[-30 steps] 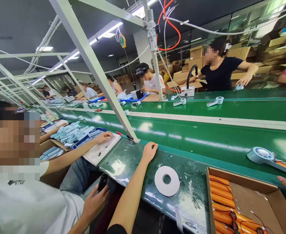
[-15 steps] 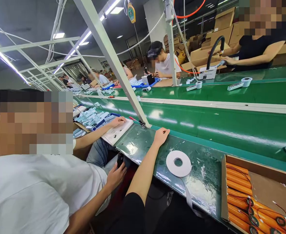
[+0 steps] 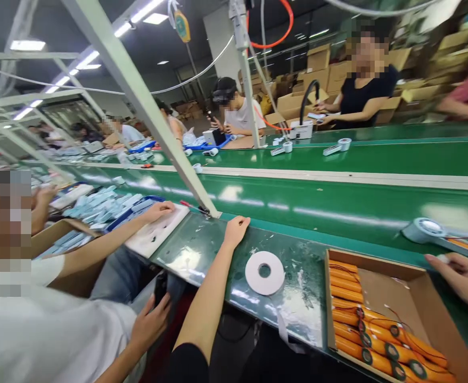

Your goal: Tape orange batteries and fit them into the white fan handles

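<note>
**Bench edge: hands and tape roll**

At the green bench, left hand (image 3: 237, 229) rests flat, fingers loosely curled, holding nothing. Right hand (image 3: 463, 276) hovers half-open, empty, above cardboard box (image 3: 381, 295). White tape roll (image 3: 264, 273) lies between them: light, thin, floppy tail; best gripped by its rim.

Glossy green conveyor belt (image 3: 337, 213) reflects overhead lights; a clear plastic sheet (image 3: 202, 252) shines on the workbench beside a matt white paper tape roll (image 3: 264, 273), a plain cardboard box (image 3: 401, 298) and smooth orange battery cells (image 3: 347, 285).
</note>
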Available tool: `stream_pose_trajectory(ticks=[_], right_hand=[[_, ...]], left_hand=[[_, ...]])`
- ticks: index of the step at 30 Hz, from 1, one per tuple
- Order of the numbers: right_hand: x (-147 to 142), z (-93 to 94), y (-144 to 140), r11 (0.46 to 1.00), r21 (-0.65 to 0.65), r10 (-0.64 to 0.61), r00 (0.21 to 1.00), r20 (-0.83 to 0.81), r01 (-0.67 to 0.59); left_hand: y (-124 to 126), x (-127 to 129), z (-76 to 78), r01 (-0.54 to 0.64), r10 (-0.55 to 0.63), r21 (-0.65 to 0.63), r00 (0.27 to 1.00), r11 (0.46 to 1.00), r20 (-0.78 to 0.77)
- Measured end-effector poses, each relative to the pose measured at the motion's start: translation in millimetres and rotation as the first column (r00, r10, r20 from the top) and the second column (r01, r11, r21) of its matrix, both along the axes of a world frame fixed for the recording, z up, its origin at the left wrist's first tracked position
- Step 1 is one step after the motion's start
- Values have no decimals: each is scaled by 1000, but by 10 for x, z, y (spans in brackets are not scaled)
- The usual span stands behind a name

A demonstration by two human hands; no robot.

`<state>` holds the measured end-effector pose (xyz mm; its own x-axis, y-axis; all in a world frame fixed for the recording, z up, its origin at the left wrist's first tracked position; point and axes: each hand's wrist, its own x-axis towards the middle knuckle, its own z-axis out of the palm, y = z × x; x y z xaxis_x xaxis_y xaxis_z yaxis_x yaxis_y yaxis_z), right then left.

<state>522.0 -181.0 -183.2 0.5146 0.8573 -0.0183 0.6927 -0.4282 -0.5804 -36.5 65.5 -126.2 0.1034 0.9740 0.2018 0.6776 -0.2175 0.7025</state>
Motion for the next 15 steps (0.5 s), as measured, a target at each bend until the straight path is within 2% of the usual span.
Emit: stream_pose_trajectory(ticks=[3,8,15], right_hand=[[-53,29,22,999,35,-39,997,-70,42],[-132,60,103,990,136,-18,997,-72,28],[-108,28,83,988,153,3,998,-67,7]], left_hand=[[73,-23,33,10,-10,11,1000,1000,13],[177,-56,32,9,-9,6,999,1000,38],[206,-73,13,-4,3,12,998,1000,66]])
